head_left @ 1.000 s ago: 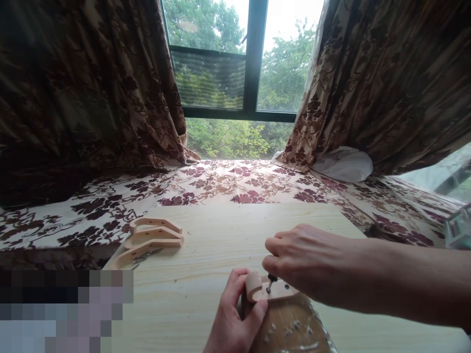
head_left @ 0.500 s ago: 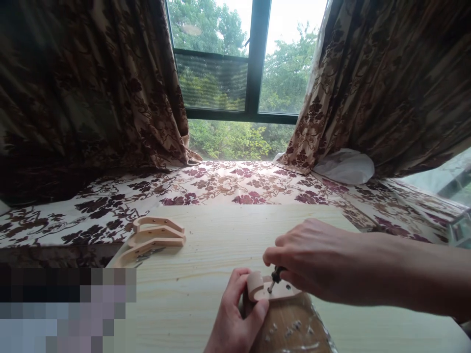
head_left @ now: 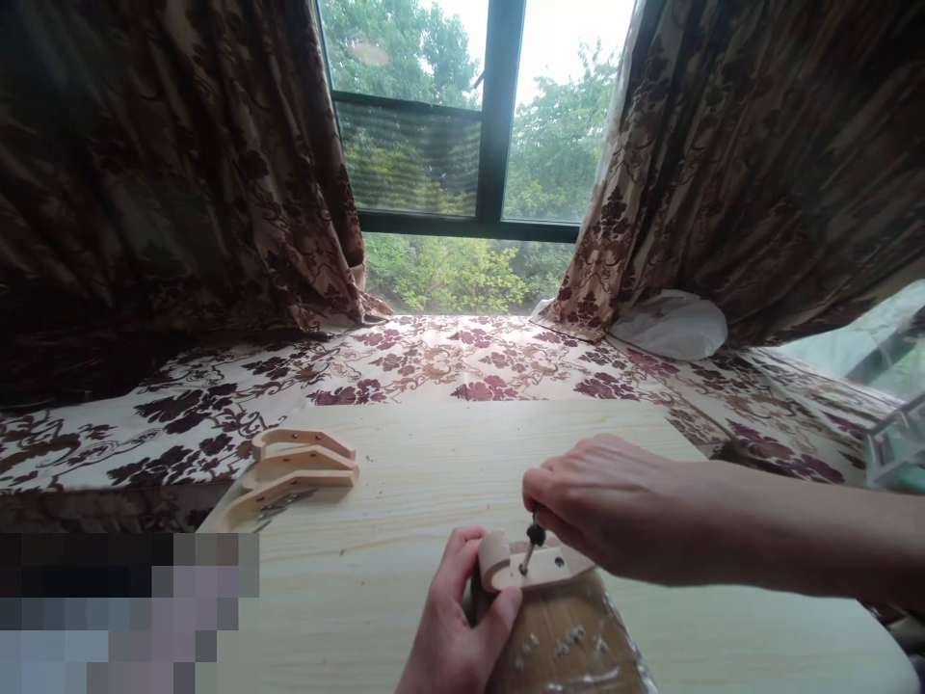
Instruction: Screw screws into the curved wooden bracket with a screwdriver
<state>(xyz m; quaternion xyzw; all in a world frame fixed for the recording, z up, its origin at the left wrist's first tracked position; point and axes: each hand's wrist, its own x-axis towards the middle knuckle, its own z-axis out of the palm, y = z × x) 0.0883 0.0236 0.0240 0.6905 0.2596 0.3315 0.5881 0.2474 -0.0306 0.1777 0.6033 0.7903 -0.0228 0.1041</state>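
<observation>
A curved pale wooden piece (head_left: pixel 539 569) lies on a brown, plastic-wrapped block (head_left: pixel 570 641) near the front of the board. My left hand (head_left: pixel 466 612) grips the piece's curled left end between thumb and fingers. Above it, my right hand (head_left: pixel 589 506) is closed round a small dark-handled screwdriver (head_left: pixel 534 536), whose metal tip meets the left hole of the piece. A second hole shows farther right. Several small screws (head_left: pixel 574 636) are scattered on top of the block.
Several similar curved wooden pieces (head_left: pixel 307 463) stand at the board's left edge, with thin metal items beside them. The pale wooden board (head_left: pixel 405 530) rests before a flower-patterned cloth (head_left: pixel 434 361). A white bag (head_left: pixel 672 325) lies by the right curtain; a clear container (head_left: pixel 896 443) is far right.
My right hand has turned slightly round the screwdriver, and more of the tool's shaft shows. The whole view has shifted a little. My left hand keeps its hold.
</observation>
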